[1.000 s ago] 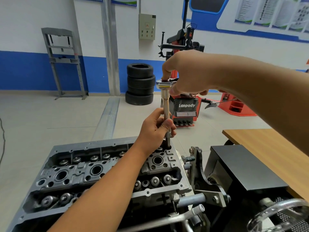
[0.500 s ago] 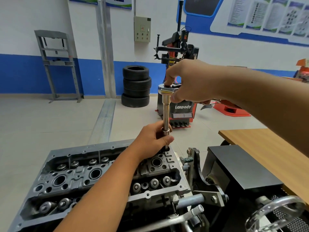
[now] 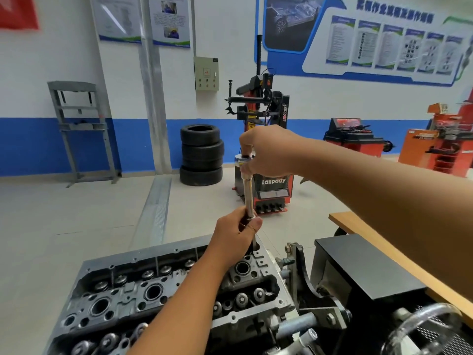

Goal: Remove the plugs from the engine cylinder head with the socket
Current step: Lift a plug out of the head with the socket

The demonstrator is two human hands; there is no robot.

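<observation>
The grey engine cylinder head (image 3: pixel 133 290) sits on a stand at the bottom centre, with round plug wells along its middle. A long chrome socket extension (image 3: pixel 248 196) stands upright over the head's far right corner, its lower tip entering a hole there. My left hand (image 3: pixel 236 234) grips the lower part of the extension just above the head. My right hand (image 3: pixel 266 152) grips the ratchet head at the extension's top. The socket and any plug are hidden inside the hole.
The stand's metal bracket (image 3: pixel 302 278) and a black box (image 3: pixel 363 272) sit right of the head, with a wooden bench (image 3: pixel 384 242) beyond. A clear handwheel (image 3: pixel 430 329) is at bottom right. Stacked tyres (image 3: pixel 202 155) and a tyre changer (image 3: pixel 266 139) stand behind.
My view has tilted up, so the hands and tool sit lower in frame. Both hands keep their grip on the upright extension over the same corner hole.
</observation>
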